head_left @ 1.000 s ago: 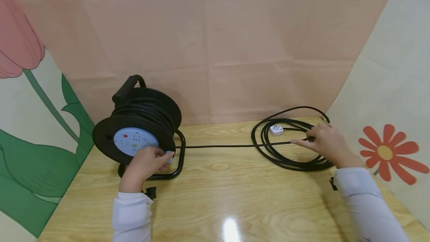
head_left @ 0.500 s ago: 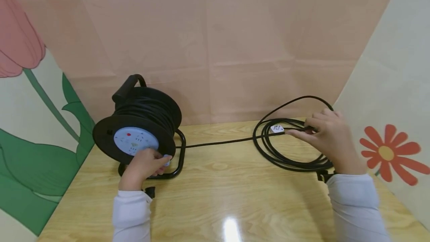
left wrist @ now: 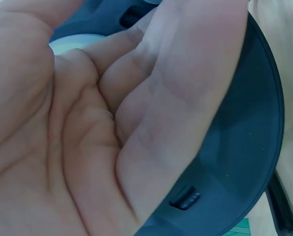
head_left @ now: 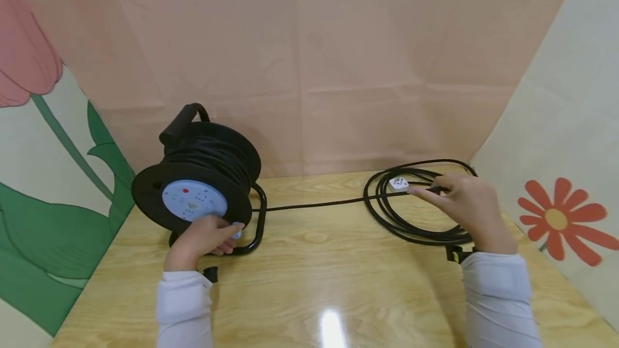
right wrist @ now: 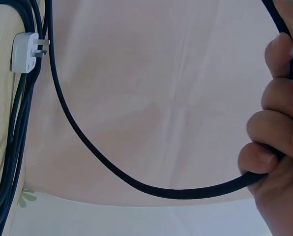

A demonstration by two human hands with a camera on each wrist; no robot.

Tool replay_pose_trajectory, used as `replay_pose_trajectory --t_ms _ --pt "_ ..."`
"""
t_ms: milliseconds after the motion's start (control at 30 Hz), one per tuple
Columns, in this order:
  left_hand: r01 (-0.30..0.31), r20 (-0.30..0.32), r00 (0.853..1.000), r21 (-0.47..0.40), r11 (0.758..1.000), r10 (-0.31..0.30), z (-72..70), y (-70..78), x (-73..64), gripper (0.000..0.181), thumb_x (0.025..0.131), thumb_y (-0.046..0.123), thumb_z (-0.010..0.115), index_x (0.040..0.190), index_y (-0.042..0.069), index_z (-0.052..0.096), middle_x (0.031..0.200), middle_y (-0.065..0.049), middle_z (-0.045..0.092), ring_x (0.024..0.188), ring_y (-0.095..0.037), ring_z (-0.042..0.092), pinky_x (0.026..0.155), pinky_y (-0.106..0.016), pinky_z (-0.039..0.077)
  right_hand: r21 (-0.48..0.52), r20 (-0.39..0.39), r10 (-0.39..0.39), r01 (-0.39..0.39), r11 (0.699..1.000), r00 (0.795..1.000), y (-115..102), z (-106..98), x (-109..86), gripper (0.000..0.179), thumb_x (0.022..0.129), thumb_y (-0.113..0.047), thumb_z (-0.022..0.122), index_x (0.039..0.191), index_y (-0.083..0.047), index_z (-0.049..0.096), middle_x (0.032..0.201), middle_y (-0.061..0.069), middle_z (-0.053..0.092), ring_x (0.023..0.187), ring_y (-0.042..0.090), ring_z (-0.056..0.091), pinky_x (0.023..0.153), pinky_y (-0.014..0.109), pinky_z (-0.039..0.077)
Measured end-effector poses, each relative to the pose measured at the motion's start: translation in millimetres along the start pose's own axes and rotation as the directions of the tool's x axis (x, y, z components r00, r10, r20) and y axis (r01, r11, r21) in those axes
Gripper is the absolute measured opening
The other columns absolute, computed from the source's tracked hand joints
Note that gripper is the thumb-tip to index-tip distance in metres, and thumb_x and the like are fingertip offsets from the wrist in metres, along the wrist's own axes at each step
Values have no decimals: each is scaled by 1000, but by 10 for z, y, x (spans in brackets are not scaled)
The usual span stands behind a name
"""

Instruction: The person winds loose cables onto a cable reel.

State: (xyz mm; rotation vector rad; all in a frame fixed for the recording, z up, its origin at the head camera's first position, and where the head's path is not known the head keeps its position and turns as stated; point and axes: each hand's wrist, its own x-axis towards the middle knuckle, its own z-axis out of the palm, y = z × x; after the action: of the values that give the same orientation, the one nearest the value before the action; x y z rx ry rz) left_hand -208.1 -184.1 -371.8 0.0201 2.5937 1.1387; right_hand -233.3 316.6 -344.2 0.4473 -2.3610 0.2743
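A black cable reel [head_left: 145, 192] stands on its tube frame at the left, with black cable wound on its drum. My left hand [head_left: 200, 238] is at the front of the reel and pinches a small pale-blue knob [head_left: 236, 231] near the lower right rim. In the left wrist view its fingertips are hidden. From the drum a length of cable [head_left: 314, 205] runs right to my right hand [head_left: 466, 205]. The right hand's fingers curl round the cable, plainly so in the right wrist view. Beneath it lie loose coils of cable [head_left: 411, 236], with a white plug [head_left: 398, 185] among them.
Several sockets and a red button sit on the pale-blue panel [head_left: 179, 200] of the reel. A wood-grain table [head_left: 290, 283] carries everything. Behind it hangs a creased pink backdrop [head_left: 338, 69], and flower-patterned panels [head_left: 556, 122] flank both sides.
My right hand has moved slightly left, keeping its grip; the cable loop behind it rose, then sank. The left hand stays at the knob. The cable by the right hand now sits a little higher.
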Motion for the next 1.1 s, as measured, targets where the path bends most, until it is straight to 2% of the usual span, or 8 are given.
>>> replay_pose_trajectory --t_ms 167,333,433,500,600,800,1000,1100 --pt "-23 33 999 -52 998 24 -21 -95 30 47 91 43 57 98 -3 67 80 -9 70 70 -17 64 67 -36 58 17 57 33 -34 999 998 -23 24 16 32 66 -54 76 63 -24 67 57 -5 60 45 8 41 38 29 36" --pt "-21 66 997 -79 997 26 -37 -187 55 51 90 45 56 100 -4 66 81 -7 70 72 -18 65 69 -36 58 -15 106 7 -5 1000 994 -62 59 63 32 74 -52 71 70 -21 66 59 -5 57 49 10 41 42 31 36" --pt "-16 80 997 -87 996 23 -39 -229 66 53 90 46 56 101 -5 65 82 -8 70 72 -18 65 70 -36 58 5 206 33 -34 999 978 -66 80 78 34 86 -49 61 79 -17 64 65 -2 55 56 14 44 48 36 39" --pt "-14 85 996 -96 995 22 -36 -248 77 52 90 45 56 101 -5 65 82 -8 70 73 -18 65 69 -36 58 25 276 49 -59 998 960 -61 91 82 35 92 -46 52 84 -13 61 70 1 54 61 17 46 54 39 41" --pt "-16 96 995 -106 994 26 -27 -267 98 51 91 44 56 100 -5 65 82 -8 70 73 -19 65 69 -36 58 38 322 48 -64 997 946 -40 103 69 34 96 -41 48 85 -10 57 72 4 53 63 18 45 56 40 40" --pt "-14 119 993 -115 993 28 -14 -286 136 49 92 41 55 100 -7 64 82 -9 70 73 -19 65 69 -35 58 31 272 39 -50 998 962 -20 108 11 32 93 -47 50 78 -20 55 56 -3 38 50 13 35 48 31 30" --pt "-22 142 989 -120 993 39 -37 -345 114 49 93 40 53 102 -8 63 83 -10 70 73 -19 65 70 -35 58 -4 174 51 -51 999 983 -13 145 -12 34 87 -54 57 69 -25 53 51 -6 35 45 12 33 40 30 25" --pt "-18 145 989 -132 991 37 -56 -397 92 50 93 40 53 103 -8 62 84 -10 70 74 -20 65 70 -36 58 -17 169 63 -61 998 984 -22 173 -20 36 84 -57 58 67 -26 52 49 -7 32 44 12 33 38 30 24"
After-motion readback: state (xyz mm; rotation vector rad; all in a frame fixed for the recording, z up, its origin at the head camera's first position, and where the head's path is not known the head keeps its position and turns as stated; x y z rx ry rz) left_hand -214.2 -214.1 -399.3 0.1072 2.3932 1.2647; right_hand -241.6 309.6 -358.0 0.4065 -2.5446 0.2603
